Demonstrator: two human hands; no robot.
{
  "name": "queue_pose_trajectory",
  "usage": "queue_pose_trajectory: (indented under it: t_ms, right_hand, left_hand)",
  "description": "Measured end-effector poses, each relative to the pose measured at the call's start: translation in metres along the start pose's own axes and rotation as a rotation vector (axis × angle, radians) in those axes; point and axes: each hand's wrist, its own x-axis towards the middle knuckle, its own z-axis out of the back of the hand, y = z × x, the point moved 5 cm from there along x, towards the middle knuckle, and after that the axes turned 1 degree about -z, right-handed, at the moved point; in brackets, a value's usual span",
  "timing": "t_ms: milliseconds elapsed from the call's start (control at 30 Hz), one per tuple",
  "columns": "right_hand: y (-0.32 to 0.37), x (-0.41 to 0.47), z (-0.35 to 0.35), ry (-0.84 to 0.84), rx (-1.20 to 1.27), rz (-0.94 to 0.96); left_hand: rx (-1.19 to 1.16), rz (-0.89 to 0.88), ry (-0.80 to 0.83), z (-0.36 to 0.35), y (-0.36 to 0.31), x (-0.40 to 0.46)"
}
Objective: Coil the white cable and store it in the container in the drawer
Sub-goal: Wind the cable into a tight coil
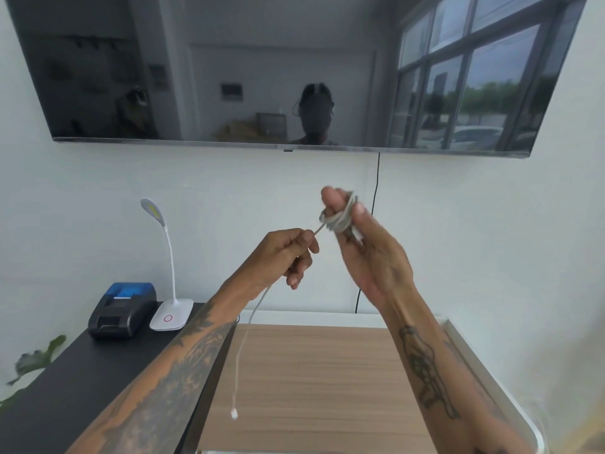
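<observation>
The white cable (340, 217) is wound in several loops around the raised fingers of my right hand (366, 247), held up in front of the wall. My left hand (288, 253) pinches the strand just left of the coil. From the left hand the free tail hangs down, and its small white plug (234, 414) dangles above the wooden surface (311, 381). No drawer or container is in view.
A black cabinet top (82, 381) lies to the left with a black and blue printer (122, 311) and a white desk lamp (170, 314). A wall-mounted TV (278, 70) hangs above, its black cord (373, 204) running down behind my right hand. A white rim (491, 385) edges the wooden surface.
</observation>
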Motion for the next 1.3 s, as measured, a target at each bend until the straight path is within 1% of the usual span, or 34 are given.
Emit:
queue_pose_trajectory:
  t_ms: [33, 67, 100, 133, 167, 200, 233, 300, 367, 400, 433, 500, 600, 733, 800, 867, 933, 967, 1000, 1033, 1067, 1100, 1167, 1200, 1233, 1267, 1300]
  right_hand:
    - [0.005, 0.007, 0.002, -0.059, -0.177, 0.060]
    - [0.011, 0.014, 0.006, -0.131, -0.465, 0.125]
    - [0.017, 0.019, 0.008, -0.193, -0.817, 0.203]
    - [0.019, 0.023, 0.008, -0.198, -1.135, 0.260]
    - [0.015, 0.027, 0.007, -0.144, -1.365, 0.272]
    - [0.008, 0.028, 0.007, -0.058, -1.497, 0.248]
    - [-0.001, 0.027, 0.007, 0.023, -1.563, 0.198]
    - [-0.018, 0.020, 0.013, 0.129, -1.573, 0.009]
    - [-0.032, 0.012, 0.019, 0.150, -1.486, -0.210]
    - [-0.036, 0.008, 0.022, 0.152, -1.399, -0.303]
    - [-0.039, 0.004, 0.022, 0.158, -1.269, -0.371]
    - [-0.041, 0.000, 0.020, 0.170, -0.979, -0.427]
    - [-0.037, -0.006, 0.018, 0.150, -0.680, -0.435]
    - [-0.032, -0.014, 0.010, 0.075, -0.318, -0.463]
    - [-0.030, -0.017, 0.001, 0.031, -0.064, -0.450]
    - [-0.026, -0.020, -0.009, -0.001, 0.216, -0.393]
    - [-0.018, -0.017, -0.014, -0.035, 0.465, -0.284]
    - [-0.013, -0.013, -0.014, -0.037, 0.533, -0.211]
    - [-0.007, -0.006, -0.014, -0.034, 0.522, -0.135]
    - [-0.001, 0.000, -0.013, -0.046, 0.404, -0.054]
    - [0.006, 0.007, -0.010, -0.084, 0.178, 0.034]
    - [0.013, 0.013, -0.006, -0.150, -0.130, 0.123]
    - [0.026, 0.017, 0.002, -0.303, -0.846, 0.306]
    - [0.028, 0.019, 0.002, -0.312, -1.148, 0.364]
    - [0.025, 0.021, 0.003, -0.266, -1.359, 0.367]
    - [0.021, 0.022, 0.005, -0.189, -1.484, 0.320]
    - [0.015, 0.021, 0.009, -0.109, -1.546, 0.241]
  left_hand:
    - [0.015, 0.008, 0.009, -0.001, 0.002, -0.001]
    - [0.031, 0.013, 0.017, -0.001, 0.003, -0.003]
    - [0.048, 0.017, 0.023, -0.001, 0.004, -0.005]
    - [0.067, 0.019, 0.022, 0.001, 0.004, -0.007]
    - [0.088, 0.020, 0.015, 0.003, 0.003, -0.008]
    - [0.112, 0.022, 0.003, 0.006, 0.002, -0.008]
    - [0.139, 0.024, -0.011, 0.011, 0.002, -0.008]
    - [0.195, 0.032, -0.040, 0.020, 0.001, -0.008]
    - [0.248, 0.035, -0.059, 0.029, 0.002, -0.009]
    - [0.273, 0.033, -0.067, 0.032, 0.003, -0.009]
    - [0.289, 0.028, -0.073, 0.033, 0.005, -0.009]
    - [0.282, 0.002, -0.077, 0.033, 0.008, -0.010]
    - [0.251, -0.051, -0.072, 0.030, 0.006, -0.011]
    - [0.187, -0.097, -0.072, 0.025, -0.003, -0.010]
    - [0.139, -0.118, -0.058, 0.020, -0.006, -0.007]
    - [0.086, -0.118, -0.053, 0.016, -0.006, -0.006]
    - [0.059, -0.095, -0.043, 0.012, -0.002, -0.006]
    - [0.060, -0.078, -0.035, 0.010, 0.000, -0.007]
    - [0.065, -0.060, -0.023, 0.007, 0.003, -0.008]
    - [0.073, -0.043, -0.008, 0.005, 0.006, -0.010]
    - [0.080, -0.029, 0.009, 0.002, 0.008, -0.012]
    - [0.086, -0.020, 0.022, 0.000, 0.010, -0.013]
    - [0.101, -0.009, 0.033, -0.001, 0.011, -0.014]
    - [0.108, -0.006, 0.030, 0.000, 0.010, -0.014]
    - [0.112, -0.003, 0.022, 0.003, 0.008, -0.014]
    - [0.115, -0.002, 0.010, 0.007, 0.006, -0.013]
    - [0.124, -0.003, -0.007, 0.013, 0.004, -0.013]
